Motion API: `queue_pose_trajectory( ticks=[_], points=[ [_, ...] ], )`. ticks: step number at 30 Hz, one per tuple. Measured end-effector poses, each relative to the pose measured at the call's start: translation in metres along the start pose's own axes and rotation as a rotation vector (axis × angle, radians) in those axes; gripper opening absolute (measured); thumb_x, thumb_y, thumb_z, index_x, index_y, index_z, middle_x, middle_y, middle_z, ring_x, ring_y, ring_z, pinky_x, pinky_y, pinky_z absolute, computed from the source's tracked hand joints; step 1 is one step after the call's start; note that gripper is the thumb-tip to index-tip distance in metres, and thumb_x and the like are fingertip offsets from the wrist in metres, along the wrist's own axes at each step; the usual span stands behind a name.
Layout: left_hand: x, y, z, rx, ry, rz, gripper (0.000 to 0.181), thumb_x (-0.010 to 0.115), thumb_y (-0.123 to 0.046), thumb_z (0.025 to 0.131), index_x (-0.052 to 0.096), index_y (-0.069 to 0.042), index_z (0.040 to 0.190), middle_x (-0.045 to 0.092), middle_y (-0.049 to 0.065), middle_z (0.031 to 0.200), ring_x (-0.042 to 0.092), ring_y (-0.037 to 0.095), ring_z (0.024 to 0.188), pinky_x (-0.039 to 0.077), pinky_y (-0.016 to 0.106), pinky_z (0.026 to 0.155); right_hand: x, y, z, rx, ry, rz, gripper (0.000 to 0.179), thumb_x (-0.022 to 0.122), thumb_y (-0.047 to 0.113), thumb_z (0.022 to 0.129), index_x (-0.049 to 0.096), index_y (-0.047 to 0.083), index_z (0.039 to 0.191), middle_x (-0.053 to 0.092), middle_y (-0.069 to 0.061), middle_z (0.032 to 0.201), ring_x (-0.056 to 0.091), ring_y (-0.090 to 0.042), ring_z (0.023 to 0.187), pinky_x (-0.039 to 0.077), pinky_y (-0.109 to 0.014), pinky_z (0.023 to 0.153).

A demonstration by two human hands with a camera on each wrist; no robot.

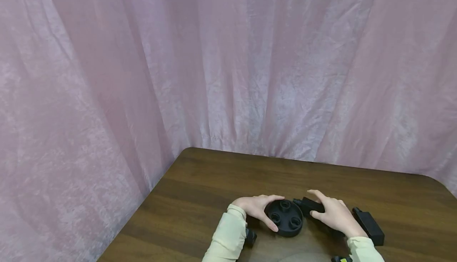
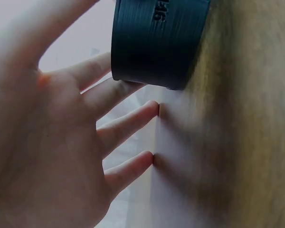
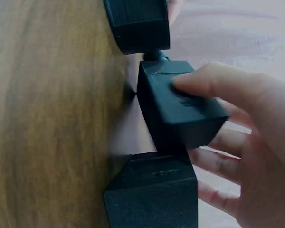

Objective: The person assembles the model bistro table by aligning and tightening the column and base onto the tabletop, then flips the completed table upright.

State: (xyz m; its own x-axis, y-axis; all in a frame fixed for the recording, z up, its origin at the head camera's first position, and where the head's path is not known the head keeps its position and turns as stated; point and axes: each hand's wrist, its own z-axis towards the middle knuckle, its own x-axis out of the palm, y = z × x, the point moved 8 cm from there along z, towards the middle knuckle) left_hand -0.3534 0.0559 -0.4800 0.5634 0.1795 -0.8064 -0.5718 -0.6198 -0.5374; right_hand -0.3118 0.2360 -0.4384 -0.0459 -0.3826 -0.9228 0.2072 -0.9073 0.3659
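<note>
Left hand clamped on round black piece, right hand gripping black block

Left fingers spread: thumb on near side of round piece, index on far side, piece held between; ring and little fingertips touch the desk. Right thumb presses the block's face, other fingers wrap the far side, so clamped there too. Can't tell if that block is fully resting on the wood.

Round piece is right of the left hand, between both hands, near part of desk, three round sockets facing up, lettering on its side. Held block is just right of it, narrow end pointing left toward the rim; contact unclear. From the right wrist, another block sits nearer, partly covering the held one.

Further out: block on the right, lying beside the right wrist, its narrow end pointing far. Can't tell if it's the one seen from the wrist. Pale sleeves on both arms. Brown wood grain; pink curtain in folds along the far and left sides.
</note>
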Motion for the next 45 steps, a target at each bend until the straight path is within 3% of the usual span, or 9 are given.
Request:
queue_pose_trajectory(
  ticks=[9,13,20,27,32,35,41,45],
  points=[
    [-0.001,-0.002,-0.001,0.018,0.007,-0.041,0.091,0.075,-0.044,0.066,0.020,-0.040,0.138,0.033,-0.011,0.140,0.031,0.008,0.128,0.034,0.032,0.098,-0.029,0.009,-0.002,-0.037,-0.148,0.089,0.055,0.067,0.022,0.077,0.042,0.021,0.126,0.063,-0.017,0.106,0.061,-0.030,0.086,0.046,-0.042,0.062],
    [-0.001,-0.002,-0.002,0.011,0.015,-0.044,0.091,0.075,-0.044,0.066,0.020,-0.040,0.139,0.032,-0.010,0.140,0.031,0.009,0.128,0.034,0.032,0.098,-0.044,0.019,-0.005,-0.066,-0.191,0.105,0.052,0.069,0.021,0.076,0.044,0.023,0.122,0.062,-0.010,0.095,0.055,-0.018,0.074,0.041,-0.031,0.057],
    [-0.002,-0.001,-0.003,0.013,0.021,-0.038,0.090,0.074,-0.045,0.068,0.019,-0.039,0.139,0.030,-0.011,0.142,0.030,0.010,0.129,0.033,0.033,0.099,-0.061,0.041,-0.010,-0.171,-0.254,0.129,0.037,0.072,0.021,0.075,0.054,0.028,0.107,0.064,0.005,0.099,0.060,-0.009,0.081,0.047,-0.023,0.063],
    [-0.001,-0.002,-0.002,0.023,0.016,-0.039,0.091,0.074,-0.045,0.067,0.019,-0.038,0.139,0.032,-0.011,0.140,0.032,0.008,0.127,0.033,0.030,0.099,-0.062,0.057,-0.015,-0.255,-0.174,0.210,0.041,0.072,0.023,0.075,0.051,0.028,0.110,0.064,0.005,0.097,0.059,-0.003,0.082,0.047,-0.021,0.063],
    [-0.001,-0.001,-0.002,0.020,0.014,-0.052,0.091,0.074,-0.044,0.067,0.020,-0.038,0.139,0.034,-0.011,0.139,0.033,0.007,0.126,0.033,0.030,0.099,-0.056,0.064,-0.017,-0.296,-0.043,0.224,0.041,0.070,0.029,0.076,0.050,0.026,0.111,0.062,0.003,0.103,0.061,-0.012,0.090,0.049,-0.023,0.067],
    [-0.002,-0.001,-0.002,0.019,0.000,-0.047,0.091,0.075,-0.044,0.066,0.021,-0.037,0.139,0.035,-0.010,0.139,0.033,0.007,0.126,0.033,0.029,0.099,-0.051,0.066,-0.017,-0.322,0.025,0.238,0.042,0.070,0.026,0.076,0.049,0.023,0.112,0.060,0.001,0.103,0.061,-0.010,0.085,0.050,-0.023,0.067],
    [-0.002,-0.003,-0.003,0.017,0.001,-0.051,0.090,0.075,-0.043,0.067,0.021,-0.037,0.139,0.035,-0.009,0.139,0.033,0.008,0.126,0.033,0.029,0.099,-0.052,0.071,-0.018,-0.391,-0.028,0.209,0.047,0.071,0.017,0.074,0.051,0.024,0.116,0.059,0.003,0.109,0.061,-0.013,0.089,0.051,-0.025,0.069],
    [-0.001,-0.001,-0.002,0.005,0.013,-0.065,0.090,0.074,-0.044,0.067,0.020,-0.039,0.139,0.034,-0.010,0.138,0.033,0.007,0.126,0.033,0.030,0.099,-0.055,0.075,-0.021,-0.425,-0.078,0.201,0.038,0.069,0.022,0.077,0.056,0.024,0.113,0.057,0.006,0.106,0.062,-0.014,0.086,0.052,-0.027,0.069]
  ],
)
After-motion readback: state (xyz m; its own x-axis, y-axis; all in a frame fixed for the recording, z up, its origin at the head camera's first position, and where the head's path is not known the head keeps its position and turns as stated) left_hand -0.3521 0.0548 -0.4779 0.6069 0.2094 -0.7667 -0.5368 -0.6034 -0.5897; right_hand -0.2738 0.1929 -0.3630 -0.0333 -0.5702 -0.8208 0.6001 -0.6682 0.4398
